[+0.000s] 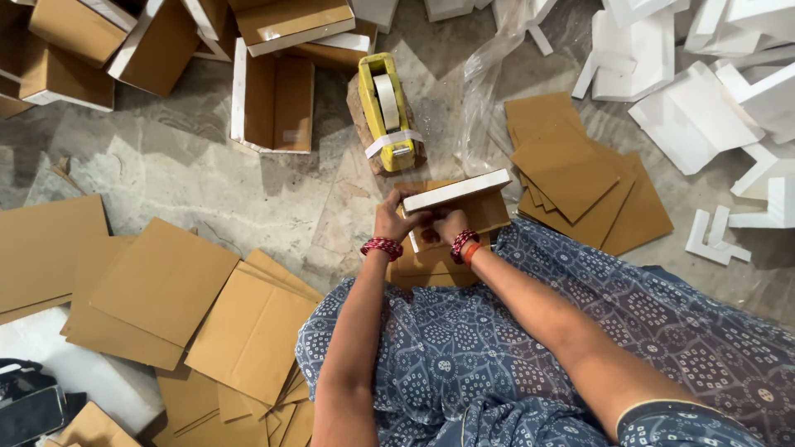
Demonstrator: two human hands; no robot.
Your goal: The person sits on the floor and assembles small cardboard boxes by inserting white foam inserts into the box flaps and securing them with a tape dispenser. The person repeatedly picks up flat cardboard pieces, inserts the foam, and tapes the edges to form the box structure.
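A cardboard box [457,205] sat right at the fingers [411,222]. Just beyond the fingertips stood a tape dispenser [386,112]. Flat cardboard sheets [166,290] lay well left of them, another stack [580,178] just right, foam pieces [696,108] farther right.

Left hand [391,220]: bare forearm, stack of red-and-white beaded bangles [382,247] at wrist. Right hand [451,224]: matching beaded bangles plus one orange band [472,251], just behind on arm side. Blue sleeve [679,424] with pale edging near elbow. Garment [464,356] over lap, below bangles: blue-grey cloth, small white dotted floral print.
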